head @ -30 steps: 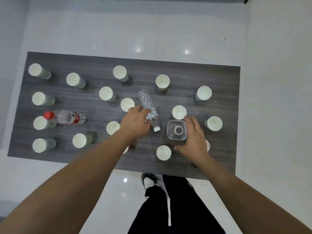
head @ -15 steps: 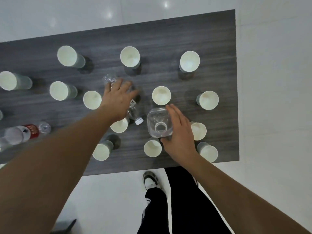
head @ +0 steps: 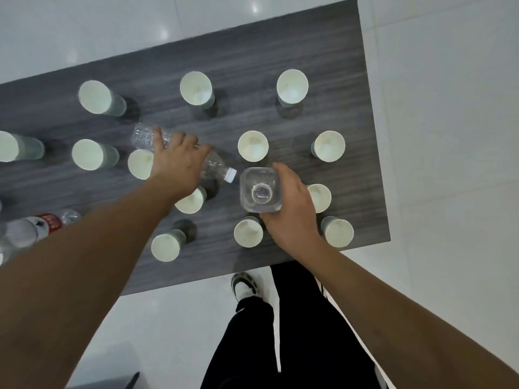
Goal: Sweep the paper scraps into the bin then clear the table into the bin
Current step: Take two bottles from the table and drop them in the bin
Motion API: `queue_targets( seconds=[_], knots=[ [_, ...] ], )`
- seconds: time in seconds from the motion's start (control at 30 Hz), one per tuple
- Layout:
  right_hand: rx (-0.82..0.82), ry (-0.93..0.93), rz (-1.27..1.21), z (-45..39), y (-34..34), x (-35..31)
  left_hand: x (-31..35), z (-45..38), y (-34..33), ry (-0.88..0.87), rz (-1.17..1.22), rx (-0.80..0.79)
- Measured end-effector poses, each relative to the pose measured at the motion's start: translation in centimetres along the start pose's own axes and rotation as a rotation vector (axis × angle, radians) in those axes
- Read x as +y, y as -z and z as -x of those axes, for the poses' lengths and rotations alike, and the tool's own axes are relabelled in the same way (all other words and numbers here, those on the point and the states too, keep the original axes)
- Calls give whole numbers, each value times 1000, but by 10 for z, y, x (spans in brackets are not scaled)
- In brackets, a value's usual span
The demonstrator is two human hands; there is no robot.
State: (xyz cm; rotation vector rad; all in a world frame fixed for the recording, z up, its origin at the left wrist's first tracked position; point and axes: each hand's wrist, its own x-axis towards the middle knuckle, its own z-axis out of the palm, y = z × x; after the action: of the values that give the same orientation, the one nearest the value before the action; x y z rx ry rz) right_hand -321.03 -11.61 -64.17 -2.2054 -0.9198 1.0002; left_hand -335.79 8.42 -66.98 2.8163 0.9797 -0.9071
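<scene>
Several white paper cups, such as one [head: 252, 145] and another [head: 292, 86], stand upright on the dark wood-grain table [head: 323, 40]. A clear crushed plastic bottle [head: 143, 137] with a white cap lies on its side, and my left hand [head: 179, 161] is wrapped over its middle. My right hand [head: 289, 209] grips the side of an upright square clear bottle [head: 260, 189] with no cap. A third bottle with a red label [head: 42, 224] lies at the left edge. No bin or paper scraps are in view.
The table's near edge and right edge border glossy white floor tiles [head: 449, 136]. My legs in black trousers and a shoe [head: 244, 284] stand just below the near edge. A dark object corner [head: 132, 381] shows at the bottom.
The view shifted right and closer over the table. My left hand settled around the lying bottle, and my right hand closed on the square bottle's side.
</scene>
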Motion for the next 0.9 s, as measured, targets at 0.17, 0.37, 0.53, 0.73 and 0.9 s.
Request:
queue_targets(
  seconds=[0.17, 0.37, 0.53, 0.73, 0.9],
  knots=[
    [71, -32, -34, 27, 28, -38, -19, 42, 54, 108, 146, 44],
    [215, -119, -209, 82, 87, -104, -28, 104, 149, 205, 677, 172],
    [454, -151, -395, 167, 149, -121, 10, 165, 228, 8, 1256, 280],
    [766, -166, -626, 277, 228, -91, 128, 215, 297, -284, 1452, 204],
    [1009, -205, -756, 378, 284, -30, 256, 266, 341, -562, 1427, 93]
  ],
)
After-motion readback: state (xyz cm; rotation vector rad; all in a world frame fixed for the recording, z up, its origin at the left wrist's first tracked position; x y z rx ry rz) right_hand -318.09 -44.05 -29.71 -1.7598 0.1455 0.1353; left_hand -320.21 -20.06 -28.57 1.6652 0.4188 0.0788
